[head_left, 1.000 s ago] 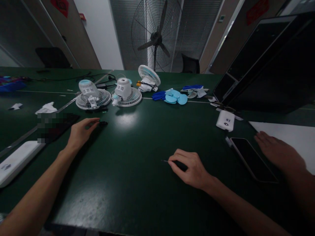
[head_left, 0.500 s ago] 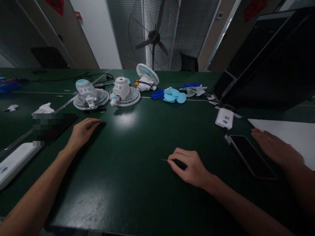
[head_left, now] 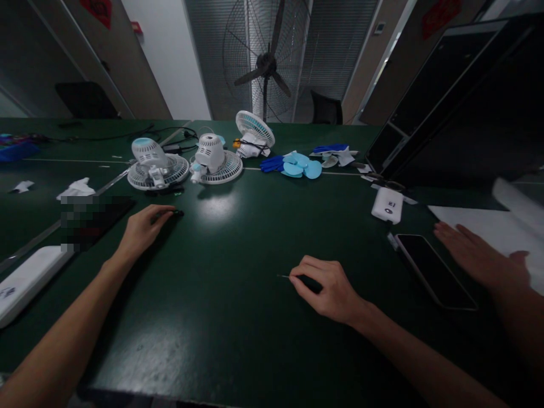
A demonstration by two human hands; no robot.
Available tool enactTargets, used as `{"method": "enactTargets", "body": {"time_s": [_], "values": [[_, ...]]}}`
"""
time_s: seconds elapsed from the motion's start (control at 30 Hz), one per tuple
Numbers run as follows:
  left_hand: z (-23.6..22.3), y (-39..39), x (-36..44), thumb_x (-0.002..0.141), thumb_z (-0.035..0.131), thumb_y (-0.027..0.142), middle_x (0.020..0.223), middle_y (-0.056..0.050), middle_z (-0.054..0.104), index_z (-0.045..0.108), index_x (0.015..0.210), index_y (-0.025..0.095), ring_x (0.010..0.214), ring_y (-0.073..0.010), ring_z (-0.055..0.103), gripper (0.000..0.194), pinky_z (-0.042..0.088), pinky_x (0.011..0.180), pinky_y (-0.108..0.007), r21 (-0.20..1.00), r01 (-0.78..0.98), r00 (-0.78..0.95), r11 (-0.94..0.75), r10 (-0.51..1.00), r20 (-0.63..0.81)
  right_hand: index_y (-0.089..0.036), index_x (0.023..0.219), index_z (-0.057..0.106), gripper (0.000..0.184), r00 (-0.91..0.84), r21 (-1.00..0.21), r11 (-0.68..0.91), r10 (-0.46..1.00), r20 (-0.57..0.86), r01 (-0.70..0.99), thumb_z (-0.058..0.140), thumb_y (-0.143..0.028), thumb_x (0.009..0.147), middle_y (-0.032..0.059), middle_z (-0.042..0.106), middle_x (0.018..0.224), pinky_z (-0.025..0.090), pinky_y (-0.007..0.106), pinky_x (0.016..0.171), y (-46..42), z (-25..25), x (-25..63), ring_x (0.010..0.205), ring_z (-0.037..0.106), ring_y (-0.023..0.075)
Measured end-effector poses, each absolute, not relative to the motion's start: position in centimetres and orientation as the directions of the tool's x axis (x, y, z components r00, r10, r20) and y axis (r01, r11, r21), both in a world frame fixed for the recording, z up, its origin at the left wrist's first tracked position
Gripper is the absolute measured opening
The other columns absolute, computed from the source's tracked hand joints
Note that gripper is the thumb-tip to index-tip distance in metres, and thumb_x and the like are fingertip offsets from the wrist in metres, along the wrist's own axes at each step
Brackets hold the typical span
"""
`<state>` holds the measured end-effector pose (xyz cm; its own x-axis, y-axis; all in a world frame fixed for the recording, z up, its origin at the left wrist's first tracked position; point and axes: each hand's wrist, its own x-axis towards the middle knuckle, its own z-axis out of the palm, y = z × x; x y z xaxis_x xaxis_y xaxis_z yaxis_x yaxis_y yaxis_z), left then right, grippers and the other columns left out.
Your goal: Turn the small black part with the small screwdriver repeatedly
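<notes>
My left hand [head_left: 142,229] rests low over the green table, thumb and fingers pinched at a small black object [head_left: 179,213]; its kind is too small to make out, and the fingertips partly cover it. Further right and nearer, my right hand [head_left: 325,286] lies on the table with thumb and forefinger pressed together on a thin metal pin [head_left: 283,276]. The pin's tip points left, and whatever part lies inside the hand is hidden. The two hands are well apart.
White desk fans [head_left: 216,161] stand at the back, beside light-blue fan blades [head_left: 301,165] and blue gloves [head_left: 272,164]. On the right are a white power bank [head_left: 387,205], a phone [head_left: 436,272] and another person's hand [head_left: 480,255] by white paper [head_left: 463,215]. A white case [head_left: 32,280] lies left.
My left fingertips have closed in on the small black object. My right hand has stayed still with the pin. At the far right, the other person has lifted a sheet of white paper.
</notes>
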<state>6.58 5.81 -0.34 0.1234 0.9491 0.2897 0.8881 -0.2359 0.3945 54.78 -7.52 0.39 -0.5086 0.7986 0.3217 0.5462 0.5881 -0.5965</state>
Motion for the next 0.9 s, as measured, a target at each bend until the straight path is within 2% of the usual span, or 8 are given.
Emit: {"method": "enactTargets", "body": {"time_s": [0.27,0.4,0.53,0.67,0.8,0.9], "values": [[0.0,6.2,6.6,0.092,0.061,0.055,0.113,-0.006,0.073,0.068,0.126,0.013,0.099,-0.0217,0.065,0.056,0.046,0.082,-0.024,0.572,0.82,-0.08,0.006,0.991,0.105,-0.018,0.099,0.073,0.014,-0.514,-0.582,0.596,0.794,0.326,0.553,0.059,-0.023,0.099,0.0034,0.069,0.089,0.048,0.026,0.065,-7.5,0.4,54.8,0.072,0.063,0.0136],[0.1,6.1,6.9,0.091,0.061,0.055,0.108,-0.007,0.075,0.068,0.126,0.011,0.098,-0.0228,0.065,0.057,0.045,0.077,-0.023,0.63,0.775,-0.111,0.051,0.992,0.056,-0.018,0.1,0.073,0.014,-0.512,-0.589,0.597,0.793,0.33,0.545,0.059,-0.023,0.099,0.0032,0.069,0.089,0.048,0.027,0.065,-7.4,0.4,54.8,0.072,0.063,0.0136],[0.1,5.8,7.4,0.092,0.059,0.053,0.107,-0.004,0.074,0.069,0.126,0.014,0.091,-0.0213,0.065,0.052,0.044,0.073,-0.022,0.58,0.811,-0.147,0.077,0.986,0.074,-0.019,0.101,0.072,0.014,-0.518,-0.608,0.585,0.797,0.309,0.537,0.059,-0.022,0.1,0.0034,0.069,0.091,0.049,0.026,0.065,-7.4,0.3,54.8,0.073,0.063,0.0136],[0.3,5.4,8.1,0.097,0.052,0.051,0.114,-0.003,0.072,0.068,0.129,0.017,0.092,-0.0209,0.063,0.049,0.044,0.074,-0.023,0.524,0.851,-0.116,0.037,0.986,0.117,-0.018,0.102,0.072,0.014,-0.518,-0.609,0.581,0.8,0.303,0.541,0.059,-0.023,0.1,0.004,0.069,0.091,0.049,0.026,0.065,-7.4,0.3,54.8,0.073,0.063,0.0136],[0.6,5.2,8.6,0.095,0.056,0.052,0.122,-0.004,0.069,0.067,0.128,0.016,0.098,-0.0212,0.062,0.05,0.046,0.082,-0.025,0.478,0.878,-0.038,-0.037,0.988,0.147,-0.018,0.102,0.072,0.015,-0.517,-0.606,0.589,0.795,0.316,0.535,0.059,-0.024,0.101,0.0042,0.069,0.091,0.05,0.026,0.065,-7.5,0.4,54.8,0.073,0.063,0.0133],[0.6,5.3,8.4,0.093,0.059,0.056,0.12,-0.006,0.069,0.068,0.125,0.015,0.1,-0.0223,0.062,0.053,0.046,0.085,-0.027,0.486,0.873,-0.019,-0.046,0.992,0.128,-0.018,0.101,0.073,0.015,-0.519,-0.6,0.593,0.793,0.32,0.537,0.059,-0.023,0.1,0.0039,0.07,0.09,0.051,0.026,0.065,-7.5,0.5,54.8,0.072,0.064,0.0134]]}}
